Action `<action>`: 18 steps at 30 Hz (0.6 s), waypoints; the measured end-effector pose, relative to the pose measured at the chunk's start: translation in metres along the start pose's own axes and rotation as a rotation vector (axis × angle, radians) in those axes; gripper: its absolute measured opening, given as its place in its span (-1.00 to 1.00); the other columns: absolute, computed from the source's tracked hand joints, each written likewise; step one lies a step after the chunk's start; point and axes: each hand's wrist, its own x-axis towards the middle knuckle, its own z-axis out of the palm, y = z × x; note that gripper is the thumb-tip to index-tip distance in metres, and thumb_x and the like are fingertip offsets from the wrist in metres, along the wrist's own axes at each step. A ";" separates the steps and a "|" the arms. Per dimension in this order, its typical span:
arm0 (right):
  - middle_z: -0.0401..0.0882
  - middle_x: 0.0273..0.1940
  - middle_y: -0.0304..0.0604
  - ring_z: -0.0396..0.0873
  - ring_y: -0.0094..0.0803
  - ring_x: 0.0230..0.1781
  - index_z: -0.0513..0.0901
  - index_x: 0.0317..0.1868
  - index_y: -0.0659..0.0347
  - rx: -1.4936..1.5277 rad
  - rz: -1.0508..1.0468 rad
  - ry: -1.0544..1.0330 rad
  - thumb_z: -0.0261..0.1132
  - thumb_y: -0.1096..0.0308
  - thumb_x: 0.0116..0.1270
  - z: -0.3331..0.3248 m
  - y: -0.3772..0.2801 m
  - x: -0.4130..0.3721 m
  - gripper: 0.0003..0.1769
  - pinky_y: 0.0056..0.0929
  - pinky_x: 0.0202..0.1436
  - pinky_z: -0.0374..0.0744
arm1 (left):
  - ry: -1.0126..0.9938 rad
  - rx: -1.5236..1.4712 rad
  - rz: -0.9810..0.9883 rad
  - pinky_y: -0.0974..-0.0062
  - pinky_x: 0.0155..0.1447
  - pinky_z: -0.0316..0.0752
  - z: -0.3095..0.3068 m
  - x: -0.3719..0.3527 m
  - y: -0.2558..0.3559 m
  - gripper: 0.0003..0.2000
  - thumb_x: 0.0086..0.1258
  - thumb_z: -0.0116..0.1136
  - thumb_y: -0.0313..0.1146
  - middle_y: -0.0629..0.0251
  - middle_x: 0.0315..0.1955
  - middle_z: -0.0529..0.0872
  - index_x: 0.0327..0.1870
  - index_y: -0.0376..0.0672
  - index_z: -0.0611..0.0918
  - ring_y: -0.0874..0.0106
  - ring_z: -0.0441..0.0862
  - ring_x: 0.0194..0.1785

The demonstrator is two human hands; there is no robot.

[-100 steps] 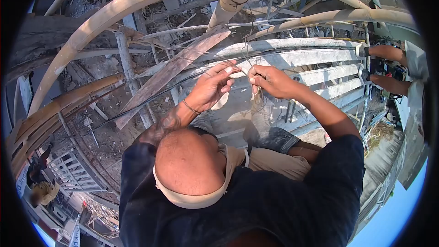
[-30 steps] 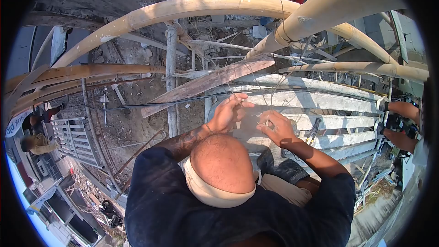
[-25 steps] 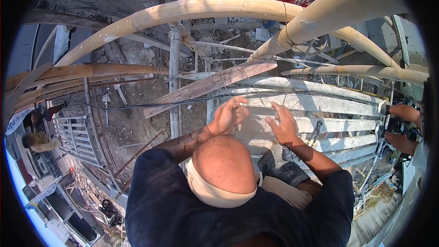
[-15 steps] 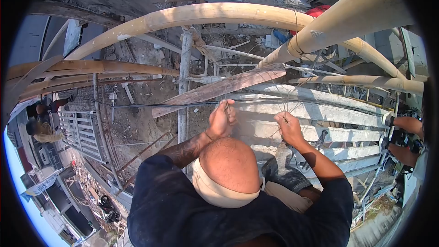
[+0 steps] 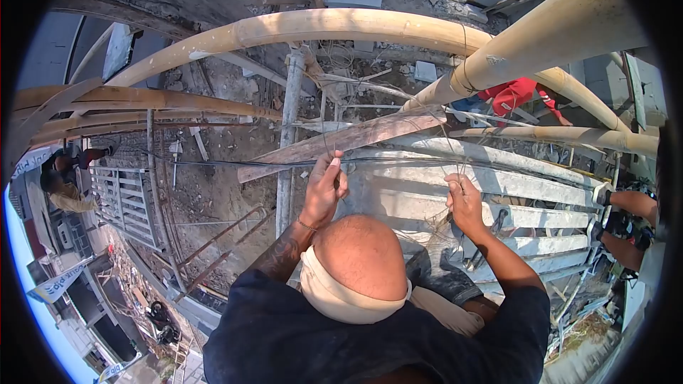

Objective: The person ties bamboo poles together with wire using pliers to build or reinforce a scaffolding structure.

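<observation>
My left hand (image 5: 326, 188) is closed in a pinch on a thin wire, whose end sticks up above the fingertips. To its right, my right hand (image 5: 464, 203) is also closed, pinching thin wire (image 5: 447, 144) that runs up toward the bamboo. Some dark thing hangs just below the right fingers; I cannot make out its kind. Behind both hands lie a rough wooden plank (image 5: 348, 144) and a dark cable (image 5: 277, 163). White-stained slats (image 5: 512, 179) form a platform under the right hand.
A thick bamboo pole (image 5: 530, 35) slants in at upper right and crosses a curved bamboo pole (image 5: 306, 27). An upright post (image 5: 287, 128) stands left of the hands. A person in red (image 5: 514, 96) is below; another person's legs (image 5: 629, 220) are at right. Rubble covers the ground.
My left hand has moved left, and my right hand slightly right, so they are farther apart. The person in red shows more fully below the bamboo.
</observation>
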 end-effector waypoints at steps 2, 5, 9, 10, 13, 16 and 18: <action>0.43 -0.62 -0.25 0.36 -0.59 -0.66 0.55 -0.12 0.23 -0.119 -0.114 -0.100 0.05 0.15 0.45 0.013 -0.011 -0.005 -0.69 -0.58 -0.55 0.36 | -0.044 -0.003 -0.070 0.61 -0.49 0.23 0.005 0.007 -0.003 -0.83 0.50 -0.12 -0.26 0.38 -0.62 0.45 -0.07 -0.14 0.37 0.63 0.27 -0.62; 0.46 -0.61 -0.19 0.40 -0.54 -0.66 0.57 -0.13 0.27 -0.284 -0.445 -0.179 0.02 0.18 0.47 0.030 -0.020 -0.005 -0.67 -0.52 -0.51 0.41 | -0.019 0.046 -0.240 0.60 -0.50 0.23 0.026 0.019 -0.010 -0.85 0.48 -0.08 -0.28 0.36 -0.54 0.49 -0.11 -0.14 0.39 0.62 0.29 -0.61; 0.42 -0.63 -0.19 0.40 -0.53 -0.66 0.55 -0.16 0.34 0.004 -0.197 -0.140 -0.01 0.12 0.48 0.020 -0.025 -0.021 -0.60 -0.51 -0.50 0.42 | 0.130 0.031 -0.268 0.60 -0.50 0.23 -0.003 0.042 -0.036 -0.90 0.46 -0.06 -0.33 0.37 -0.47 0.50 -0.18 -0.13 0.43 0.63 0.27 -0.61; 0.42 -0.63 -0.19 0.40 -0.53 -0.66 0.55 -0.16 0.34 0.006 -0.200 -0.143 -0.01 0.12 0.48 0.012 -0.026 -0.020 -0.60 -0.51 -0.50 0.42 | 0.220 -0.041 -0.240 0.61 -0.51 0.22 -0.015 0.045 -0.035 -0.91 0.46 -0.06 -0.34 0.38 -0.47 0.50 -0.18 -0.13 0.44 0.63 0.27 -0.61; 0.32 -0.67 -0.26 0.39 -0.56 -0.64 0.50 -0.18 0.37 0.137 -0.122 0.027 -0.03 0.00 0.47 -0.021 -0.029 -0.019 -0.50 -0.57 -0.49 0.42 | 0.305 -0.140 -0.181 0.60 -0.52 0.23 -0.046 0.044 -0.027 -0.93 0.45 -0.05 -0.38 0.36 -0.51 0.49 -0.23 -0.13 0.38 0.61 0.27 -0.62; 0.33 -0.67 -0.25 0.35 -0.58 -0.65 0.52 -0.15 0.40 0.158 -0.099 0.028 -0.01 0.04 0.47 -0.052 -0.035 -0.026 -0.51 -0.55 -0.48 0.46 | 0.333 -0.184 -0.066 0.63 -0.50 0.22 -0.053 0.038 -0.016 -0.94 0.48 -0.08 -0.38 0.36 -0.50 0.50 -0.20 -0.12 0.37 0.62 0.27 -0.60; 0.41 -0.66 -0.16 0.41 -0.48 -0.67 0.54 -0.12 0.40 0.056 -0.090 0.015 0.04 0.16 0.46 -0.061 -0.040 -0.034 -0.61 -0.47 -0.50 0.48 | 0.295 -0.183 -0.071 0.64 -0.50 0.22 -0.046 0.033 -0.016 -0.94 0.48 -0.08 -0.38 0.33 -0.47 0.53 -0.20 -0.12 0.37 0.63 0.27 -0.60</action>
